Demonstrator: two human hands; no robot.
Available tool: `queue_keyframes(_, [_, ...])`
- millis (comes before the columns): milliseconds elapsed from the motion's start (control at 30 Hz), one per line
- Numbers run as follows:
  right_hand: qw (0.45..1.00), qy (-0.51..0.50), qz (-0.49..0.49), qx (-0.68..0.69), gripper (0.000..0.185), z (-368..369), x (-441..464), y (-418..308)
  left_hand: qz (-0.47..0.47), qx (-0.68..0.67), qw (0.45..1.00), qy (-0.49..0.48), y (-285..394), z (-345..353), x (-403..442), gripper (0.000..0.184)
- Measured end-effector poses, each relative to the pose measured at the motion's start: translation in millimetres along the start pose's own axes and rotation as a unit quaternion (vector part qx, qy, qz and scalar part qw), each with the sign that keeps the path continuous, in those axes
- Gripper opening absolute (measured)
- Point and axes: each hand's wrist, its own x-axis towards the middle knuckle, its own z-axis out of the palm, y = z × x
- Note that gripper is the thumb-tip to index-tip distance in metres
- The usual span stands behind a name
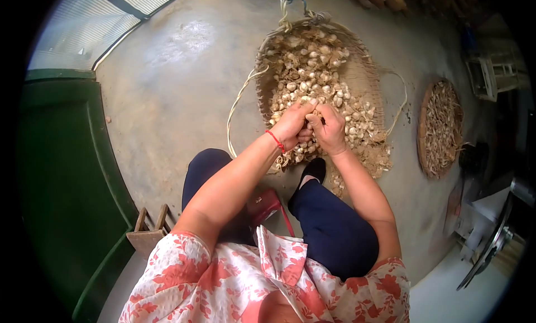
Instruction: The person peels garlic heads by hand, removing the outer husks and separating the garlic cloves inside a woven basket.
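My left hand (296,124), with a red string at its wrist, is closed, its fingers curled and its thumb pressed forward. Close against it is my right hand (329,132), also closed in a pinch. Between the fingertips they grip a small garlic bulb, mostly hidden by the fingers. Beneath both hands lies a heap of garlic bulbs (312,60), whitish with dry brown skins. A large woven basket (363,71) holds the heap, which spills over the near edge onto the floor among loose papery skins.
Rope handles (241,106) loop out at the basket's sides. To the right stands a round shallow basket (441,127) of dry, pale strips. A small red bag (264,204) lies between my legs. A wooden stool (147,239) is beside the green door (67,194) at left.
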Motion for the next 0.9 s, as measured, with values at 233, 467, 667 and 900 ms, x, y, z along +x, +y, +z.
queue_keyframes(233, [0.938,0.010,0.223,0.265,0.028,18.9,12.5,-19.8,0.093,-0.030,0.995,0.029,-0.9,-4.6,-8.8,0.019])
queue_keyframes(467, [0.685,0.005,0.495,0.534,0.026,15.1,14.7,-13.8,0.335,0.178,0.922,0.077,-30.3,-12.7,20.5,0.031])
queue_keyframes(667, [0.631,-0.009,0.523,0.574,0.026,6.8,-1.4,4.4,0.177,0.072,0.980,0.052,-6.3,-1.3,-4.5,0.022])
queue_keyframes(900, [0.685,0.055,0.457,0.564,0.020,-8.5,4.5,19.4,0.117,0.048,0.990,0.055,-11.1,-23.3,5.0,0.027])
